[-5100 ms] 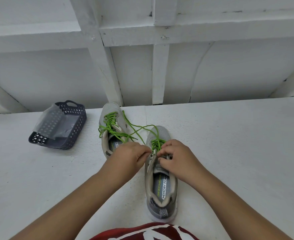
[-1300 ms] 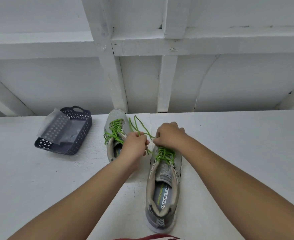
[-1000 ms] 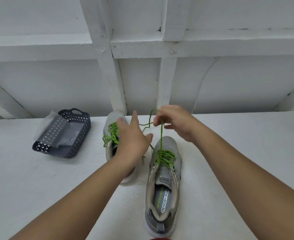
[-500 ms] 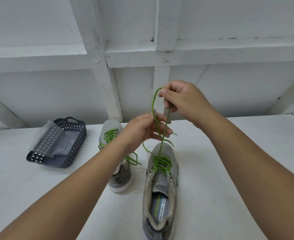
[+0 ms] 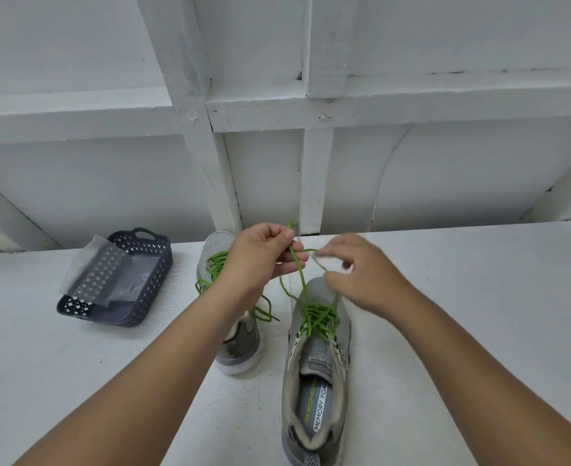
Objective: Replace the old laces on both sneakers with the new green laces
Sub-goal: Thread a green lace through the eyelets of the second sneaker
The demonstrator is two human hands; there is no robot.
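A: Starting from the left, what does this step ask of each hand?

B: The left hand (image 5: 260,260) has its grip pinched on both runs of the green lace (image 5: 298,264), which rise from the near sneaker (image 5: 316,361). I'd keep that pinch firm and the lace taut, so the crossings on the tongue don't slacken while the knot is made

A: And the right hand (image 5: 361,274)?

B: It's blurred. The fingers look loosely curled near the lace end, but I cannot tell whether they actually hold it. It should catch the free end close to the tip and draw it evenly, both ends matched in length

A: How do the sneakers look?

B: Both are grey mesh and stand on the white table (image 5: 479,314). The far sneaker (image 5: 230,317), just left of the near one, already carries green lacing with loose ends trailing. The near one is laced green only over its forward eyelets, with the upper ones apparently unthreaded

A: Anything else?

B: A dark perforated basket (image 5: 143,280) with clear plastic wrapping (image 5: 92,274) sits well to the left
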